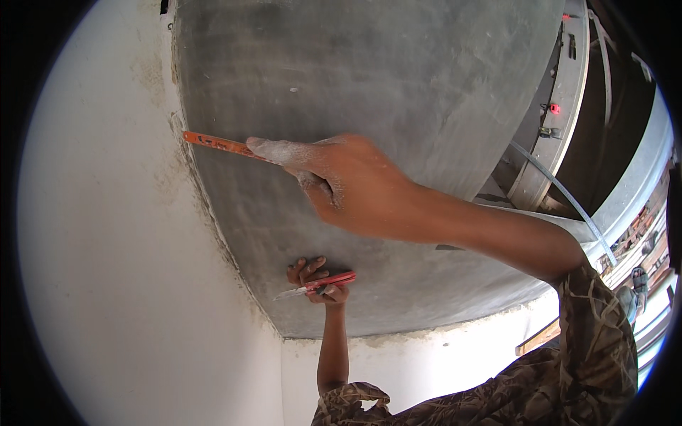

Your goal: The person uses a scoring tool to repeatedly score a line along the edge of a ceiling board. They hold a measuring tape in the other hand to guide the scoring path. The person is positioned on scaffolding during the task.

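My right hand (348, 181), its fingers and thumb dusted with white powder, pinches a flat narrow orange strip (217, 143) that looks like a hacksaw blade. The strip's far end touches or nearly touches the rough seam (186, 142) between a white wall (99, 213) and a broad grey surface (369, 85). Lower down, my left hand (320, 282) holds a red-handled tool (339, 280) against its palm, with some fingers raised. A thin pale blade (288, 293) sticks out of that tool toward the white wall. Its exact kind is unclear.
At the upper right runs a pale plank (561, 106) bearing a red item (554, 108) and small dark tools. A long metal strip (565, 188) slants beneath it. Along the bottom, another white wall (426, 362) meets the grey surface. A shod foot (640, 280) shows far right.
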The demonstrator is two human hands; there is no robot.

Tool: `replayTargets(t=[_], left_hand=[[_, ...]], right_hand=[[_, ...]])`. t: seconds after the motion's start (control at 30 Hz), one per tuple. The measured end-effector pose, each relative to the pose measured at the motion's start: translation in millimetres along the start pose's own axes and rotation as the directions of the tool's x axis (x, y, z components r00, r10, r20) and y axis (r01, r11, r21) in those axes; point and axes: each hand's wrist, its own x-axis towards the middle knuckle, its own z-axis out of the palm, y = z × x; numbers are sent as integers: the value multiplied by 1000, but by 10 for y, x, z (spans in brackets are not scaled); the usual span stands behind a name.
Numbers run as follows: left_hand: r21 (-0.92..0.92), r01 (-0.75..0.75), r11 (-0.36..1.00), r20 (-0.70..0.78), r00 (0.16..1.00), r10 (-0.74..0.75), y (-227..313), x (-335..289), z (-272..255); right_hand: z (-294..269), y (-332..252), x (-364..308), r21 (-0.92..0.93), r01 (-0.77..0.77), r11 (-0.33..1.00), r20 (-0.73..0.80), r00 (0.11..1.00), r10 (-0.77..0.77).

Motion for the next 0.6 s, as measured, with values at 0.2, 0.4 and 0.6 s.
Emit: replayTargets(t=[0.2, 0.4, 0.6], left_hand=[[9, 1, 1000, 11, 1000, -1, 41, 35, -2], [34, -13, 999, -16, 1000, 14, -41, -40, -19], [-323, -134, 937, -419, 908, -14, -110, -108, 325]], right_hand=[[-18, 13, 17, 36, 30, 999, -53, 998, -29], [-2, -49, 56, 25, 24, 999, -44, 999, -22], [146, -75, 54, 41, 171, 984, -127, 978, -164]])
